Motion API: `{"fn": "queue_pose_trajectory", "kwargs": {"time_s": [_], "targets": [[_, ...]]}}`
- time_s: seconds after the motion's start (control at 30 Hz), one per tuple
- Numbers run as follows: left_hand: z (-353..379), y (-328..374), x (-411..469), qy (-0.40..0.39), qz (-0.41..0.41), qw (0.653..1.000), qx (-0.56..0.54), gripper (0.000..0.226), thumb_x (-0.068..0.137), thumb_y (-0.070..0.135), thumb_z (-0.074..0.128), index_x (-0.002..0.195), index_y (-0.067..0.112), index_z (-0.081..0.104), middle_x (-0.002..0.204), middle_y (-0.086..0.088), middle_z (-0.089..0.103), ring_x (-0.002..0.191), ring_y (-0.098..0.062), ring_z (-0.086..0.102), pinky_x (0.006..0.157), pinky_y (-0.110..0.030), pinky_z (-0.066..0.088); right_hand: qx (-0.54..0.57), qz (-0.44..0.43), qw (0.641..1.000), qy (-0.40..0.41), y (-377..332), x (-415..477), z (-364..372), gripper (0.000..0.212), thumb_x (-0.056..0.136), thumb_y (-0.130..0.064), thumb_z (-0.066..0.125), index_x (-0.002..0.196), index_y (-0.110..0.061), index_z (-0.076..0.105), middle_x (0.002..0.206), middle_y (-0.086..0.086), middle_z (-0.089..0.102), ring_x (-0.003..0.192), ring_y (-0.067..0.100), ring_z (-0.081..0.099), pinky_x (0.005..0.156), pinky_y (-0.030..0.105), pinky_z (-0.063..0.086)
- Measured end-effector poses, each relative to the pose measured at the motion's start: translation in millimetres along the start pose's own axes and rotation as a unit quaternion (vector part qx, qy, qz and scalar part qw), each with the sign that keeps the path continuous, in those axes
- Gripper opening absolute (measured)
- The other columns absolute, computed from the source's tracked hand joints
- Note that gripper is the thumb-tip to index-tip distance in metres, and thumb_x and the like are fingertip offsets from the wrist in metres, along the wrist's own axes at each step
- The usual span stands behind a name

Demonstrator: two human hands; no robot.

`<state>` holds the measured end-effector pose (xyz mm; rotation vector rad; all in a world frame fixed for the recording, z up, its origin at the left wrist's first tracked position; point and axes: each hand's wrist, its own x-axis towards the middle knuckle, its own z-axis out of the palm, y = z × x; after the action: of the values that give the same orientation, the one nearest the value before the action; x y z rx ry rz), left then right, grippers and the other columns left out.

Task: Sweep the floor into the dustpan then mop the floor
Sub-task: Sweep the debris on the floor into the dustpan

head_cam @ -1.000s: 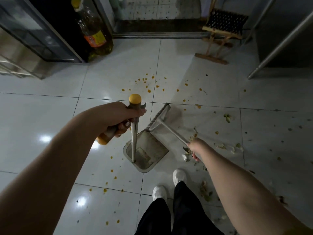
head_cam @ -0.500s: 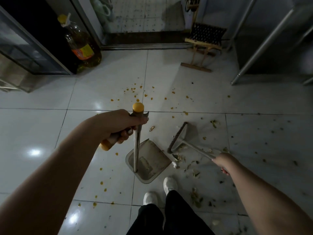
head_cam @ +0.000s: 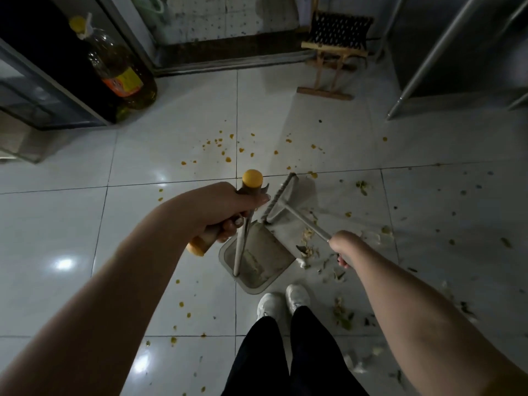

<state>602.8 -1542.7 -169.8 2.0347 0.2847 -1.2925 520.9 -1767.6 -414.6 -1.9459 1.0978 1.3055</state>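
My left hand (head_cam: 225, 207) grips the yellow-capped handle (head_cam: 252, 178) of a grey dustpan (head_cam: 260, 258), whose pan rests on the white tiles just ahead of my shoes. My right hand (head_cam: 343, 247) holds the thin metal shaft of a grey broom (head_cam: 281, 197). The broom's head stands just beyond the pan's open edge. Greenish vegetable scraps (head_cam: 307, 248) lie at the pan's right lip and across the tiles to the right. Small orange bits (head_cam: 228, 159) are scattered farther out and to the left of the pan.
A large oil bottle (head_cam: 120, 72) stands at the back left beside a dark glass-fronted cabinet (head_cam: 43, 92). A small wooden folding stool (head_cam: 334, 50) sits at the back by a doorway. Metal legs (head_cam: 423, 70) slant down at the right. My white shoes (head_cam: 283, 302) are below the pan.
The broom head swung out to the right and has come back up against the pan's open edge. My right hand followed it left. The dustpan stayed put.
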Motion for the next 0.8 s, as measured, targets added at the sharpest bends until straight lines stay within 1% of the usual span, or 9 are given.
{"fn": "queue_pose_trajectory", "kwargs": {"time_s": [0.1, 0.2, 0.23, 0.33, 0.4, 0.5, 0.6, 0.7, 0.8], "targets": [[-3, -1, 1, -0.011, 0.007, 1.0, 0.013, 0.042, 0.082, 0.048, 0.063, 0.063, 0.013, 0.048, 0.039, 0.004, 0.042, 0.031, -0.007, 0.035, 0.037, -0.016, 0.036, 0.022, 0.013, 1.0, -0.018, 17, -5, 8, 0.036, 0.1, -0.024, 0.038, 0.129, -0.004, 0.045, 0.07, 0.012, 0.052, 0.052, 0.022, 0.047, 0.049, 0.028, 0.042], [-5, -2, 1, -0.029, 0.013, 0.999, 0.029, 0.044, 0.081, 0.048, 0.064, 0.062, 0.012, 0.048, 0.039, 0.003, 0.041, 0.031, -0.007, 0.035, 0.036, -0.016, 0.037, 0.056, 0.049, 0.996, -0.04, 57, -13, 15, 0.023, 0.101, -0.024, 0.038, 0.115, -0.007, 0.041, 0.073, 0.012, 0.049, 0.054, 0.022, 0.045, 0.05, 0.027, 0.039], [-5, -2, 0, -0.038, 0.015, 0.998, 0.037, 0.044, 0.08, 0.048, 0.065, 0.062, 0.012, 0.048, 0.039, 0.003, 0.041, 0.031, -0.007, 0.035, 0.036, -0.015, 0.037, 0.066, 0.062, 0.995, -0.046, 72, -17, 17, 0.021, 0.101, -0.024, 0.038, 0.111, -0.006, 0.04, 0.073, 0.012, 0.047, 0.054, 0.021, 0.044, 0.048, 0.027, 0.038], [-4, 0, -4, -0.058, 0.03, 0.996, 0.057, 0.047, 0.08, 0.049, 0.065, 0.059, 0.012, 0.046, 0.038, 0.003, 0.04, 0.029, -0.008, 0.035, 0.036, -0.015, 0.036, 0.114, 0.086, 0.988, -0.054, 113, -26, 21, 0.022, 0.101, -0.024, 0.039, 0.108, -0.003, 0.039, 0.072, 0.011, 0.04, 0.053, 0.02, 0.037, 0.048, 0.027, 0.032], [-3, 0, -7, -0.07, 0.049, 0.993, 0.078, 0.048, 0.081, 0.05, 0.064, 0.058, 0.012, 0.045, 0.038, 0.003, 0.04, 0.03, -0.008, 0.035, 0.036, -0.016, 0.036, 0.134, 0.104, 0.985, -0.032, 133, -34, 26, 0.019, 0.1, -0.022, 0.04, 0.097, -0.004, 0.035, 0.069, 0.011, 0.041, 0.051, 0.019, 0.037, 0.045, 0.027, 0.032], [-2, -2, -13, -0.083, 0.071, 0.988, 0.113, 0.048, 0.081, 0.05, 0.063, 0.061, 0.01, 0.046, 0.038, 0.003, 0.04, 0.031, -0.009, 0.035, 0.037, -0.016, 0.036, 0.126, 0.125, 0.984, -0.005, 158, -42, 37, 0.029, 0.099, -0.026, 0.04, 0.079, -0.005, 0.043, 0.065, 0.009, 0.045, 0.048, 0.018, 0.042, 0.046, 0.022, 0.035], [-2, -3, -19, -0.096, 0.088, 0.98, 0.151, 0.046, 0.083, 0.049, 0.062, 0.064, 0.009, 0.048, 0.037, 0.004, 0.04, 0.03, -0.009, 0.036, 0.037, -0.015, 0.037, 0.16, 0.14, 0.977, 0.022, 179, -48, 48, 0.029, 0.097, -0.027, 0.042, 0.081, -0.005, 0.051, 0.062, 0.009, 0.046, 0.043, 0.017, 0.042, 0.043, 0.018, 0.034], [-5, -3, -22, -0.107, 0.101, 0.969, 0.2, 0.047, 0.081, 0.051, 0.062, 0.06, 0.011, 0.049, 0.038, 0.003, 0.041, 0.031, -0.01, 0.038, 0.037, -0.016, 0.038, 0.226, 0.105, 0.968, -0.015, 179, -56, 53, 0.032, 0.099, -0.026, 0.042, 0.079, -0.002, 0.05, 0.06, 0.01, 0.046, 0.042, 0.02, 0.04, 0.041, 0.021, 0.035], [-7, -2, -23, -0.11, 0.103, 0.963, 0.223, 0.047, 0.081, 0.051, 0.062, 0.059, 0.012, 0.049, 0.039, 0.001, 0.04, 0.032, -0.011, 0.038, 0.037, -0.017, 0.038, 0.254, 0.075, 0.963, -0.047, 148, -61, 62, 0.031, 0.101, -0.027, 0.039, 0.084, -0.003, 0.049, 0.066, 0.011, 0.046, 0.044, 0.021, 0.04, 0.042, 0.025, 0.036]]}}
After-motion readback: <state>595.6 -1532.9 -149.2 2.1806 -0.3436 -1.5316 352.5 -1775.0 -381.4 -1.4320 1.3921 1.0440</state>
